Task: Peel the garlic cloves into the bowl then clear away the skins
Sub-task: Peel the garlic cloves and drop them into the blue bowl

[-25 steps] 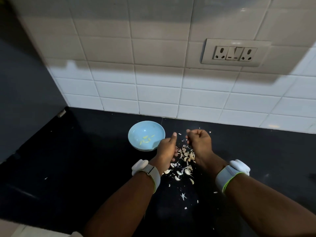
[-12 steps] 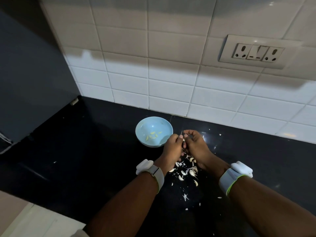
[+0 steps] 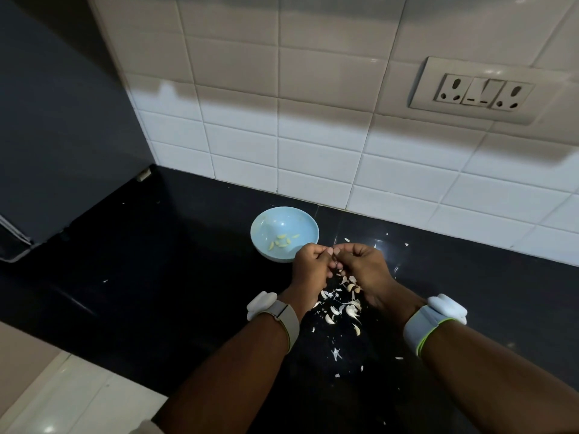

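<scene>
black counter (image 3: 163, 277) — hands on hidden clove

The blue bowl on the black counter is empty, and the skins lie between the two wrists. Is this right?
Not quite. The head view shows the blue bowl holds several peeled cloves. The rest stands: it sits on the black counter, skins between the wrists.

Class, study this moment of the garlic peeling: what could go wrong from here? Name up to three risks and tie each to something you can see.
1. Both hands, left hand and right hand, work beside the pale blue round bowl, not over it, so a slipped clove may land on the glossy black countertop.
2. The white papery garlic skins lie mixed with unpeeled cloves; clearing could sweep cloves away.
3. Loose flakes could drift into the bowl.
</scene>
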### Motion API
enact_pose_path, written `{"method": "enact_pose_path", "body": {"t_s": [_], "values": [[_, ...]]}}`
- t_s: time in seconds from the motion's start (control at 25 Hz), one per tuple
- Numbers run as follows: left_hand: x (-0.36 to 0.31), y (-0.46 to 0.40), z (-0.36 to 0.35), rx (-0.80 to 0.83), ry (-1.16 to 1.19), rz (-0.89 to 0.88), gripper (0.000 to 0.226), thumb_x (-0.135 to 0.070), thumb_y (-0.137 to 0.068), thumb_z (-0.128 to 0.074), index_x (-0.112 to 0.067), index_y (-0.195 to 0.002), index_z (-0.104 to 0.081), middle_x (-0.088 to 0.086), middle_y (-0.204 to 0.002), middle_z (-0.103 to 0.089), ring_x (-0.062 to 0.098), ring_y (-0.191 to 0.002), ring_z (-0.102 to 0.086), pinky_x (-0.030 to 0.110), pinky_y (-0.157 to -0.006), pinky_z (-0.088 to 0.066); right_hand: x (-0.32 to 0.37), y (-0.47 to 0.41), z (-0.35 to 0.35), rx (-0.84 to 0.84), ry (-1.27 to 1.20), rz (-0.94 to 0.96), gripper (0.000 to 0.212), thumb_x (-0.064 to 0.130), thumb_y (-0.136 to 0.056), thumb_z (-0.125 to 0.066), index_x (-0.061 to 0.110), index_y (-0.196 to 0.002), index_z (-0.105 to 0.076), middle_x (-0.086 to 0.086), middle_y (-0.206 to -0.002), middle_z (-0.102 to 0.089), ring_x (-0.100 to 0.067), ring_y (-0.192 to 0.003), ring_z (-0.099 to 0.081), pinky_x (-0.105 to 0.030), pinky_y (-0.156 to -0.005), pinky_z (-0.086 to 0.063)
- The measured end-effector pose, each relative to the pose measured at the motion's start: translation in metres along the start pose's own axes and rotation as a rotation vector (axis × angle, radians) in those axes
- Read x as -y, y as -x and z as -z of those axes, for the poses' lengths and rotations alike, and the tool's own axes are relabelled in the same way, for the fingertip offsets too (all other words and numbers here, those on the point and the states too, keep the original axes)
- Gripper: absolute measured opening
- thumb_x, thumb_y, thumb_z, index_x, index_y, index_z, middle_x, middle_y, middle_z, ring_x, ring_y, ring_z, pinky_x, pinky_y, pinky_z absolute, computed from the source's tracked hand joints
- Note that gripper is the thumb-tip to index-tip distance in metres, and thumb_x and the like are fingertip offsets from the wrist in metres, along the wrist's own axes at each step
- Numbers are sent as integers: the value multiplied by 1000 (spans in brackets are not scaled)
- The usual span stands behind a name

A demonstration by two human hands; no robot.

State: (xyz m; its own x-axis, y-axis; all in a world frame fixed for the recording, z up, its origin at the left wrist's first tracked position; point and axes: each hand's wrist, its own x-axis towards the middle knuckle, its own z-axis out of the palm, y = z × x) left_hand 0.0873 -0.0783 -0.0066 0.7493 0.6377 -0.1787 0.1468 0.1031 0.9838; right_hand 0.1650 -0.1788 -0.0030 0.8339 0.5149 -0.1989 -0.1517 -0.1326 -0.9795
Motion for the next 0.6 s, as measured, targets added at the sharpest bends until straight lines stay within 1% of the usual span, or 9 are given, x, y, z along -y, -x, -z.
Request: {"method": "enact_pose_path", "body": {"t_s": [0.12,0.2,0.28,0.36,0.4,0.48,0.52,0.6], "values": [[0,0,3,-11,-19,26,11,-21,-100,-61,-15,-91,-59,0,-64,-62,9,-44,-50,22,-38,-35,-1,-1,-1,-41,-2,-7,12,17,-96,-70,6,-98,-76,-11,-75,-69,-19,-70,-60,-33,-65,-50],[3,1,5,6,-85,20,18,-25,-100,-64,-12,-88,-57,2,-61,-61,10,-41,-52,21,-38,-35,1,-5,-5,-132,26,0,7,18,-94,-74,11,-93,-76,-8,-72,-68,-19,-67,-60,-33,-64,-50],[8,6,6,26,-147,3,27,-31,-101,-61,-10,-84,-54,2,-57,-57,10,-38,-51,21,-39,-34,7,-12,-11,-170,83,25,3,15,-88,-79,14,-89,-76,-4,-74,-70,-17,-68,-61,-34,-66,-52],[11,8,8,29,-139,39,36,-36,-104,-54,-12,-77,-52,0,-55,-53,13,-38,-51,23,-40,-33,16,-21,-22,-131,186,66,4,14,-85,-80,16,-87,-77,-1,-76,-72,-12,-66,-63,-31,-67,-53],[12,8,10,29,-119,73,39,-36,-104,-51,-13,-74,-51,-1,-54,-51,14,-39,-50,23,-41,-32,21,-26,-29,-97,257,92,3,15,-86,-79,17,-87,-78,1,-74,-73,-9,-62,-63,-27,-64,-53],[13,8,15,33,-92,123,39,-31,-104,-47,-14,-69,-47,1,-53,-47,12,-37,-45,25,-43,-31,31,-34,-46,-32,398,141,6,15,-90,-74,18,-87,-79,5,-68,-71,-5,-54,-61,-22,-59,-52],[14,8,18,36,-79,137,38,-28,-103,-47,-14,-68,-46,4,-53,-46,11,-36,-42,25,-44,-30,34,-37,-52,-12,451,162,10,13,-91,-72,18,-86,-80,6,-67,-70,-4,-53,-61,-22,-60,-53],[17,8,23,27,-49,150,37,-30,-103,-47,-14,-69,-46,5,-57,-46,11,-37,-42,24,-43,-30,35,-44,-62,14,521,183,16,8,-89,-69,18,-82,-79,5,-67,-70,-7,-58,-62,-27,-62,-55]]}}
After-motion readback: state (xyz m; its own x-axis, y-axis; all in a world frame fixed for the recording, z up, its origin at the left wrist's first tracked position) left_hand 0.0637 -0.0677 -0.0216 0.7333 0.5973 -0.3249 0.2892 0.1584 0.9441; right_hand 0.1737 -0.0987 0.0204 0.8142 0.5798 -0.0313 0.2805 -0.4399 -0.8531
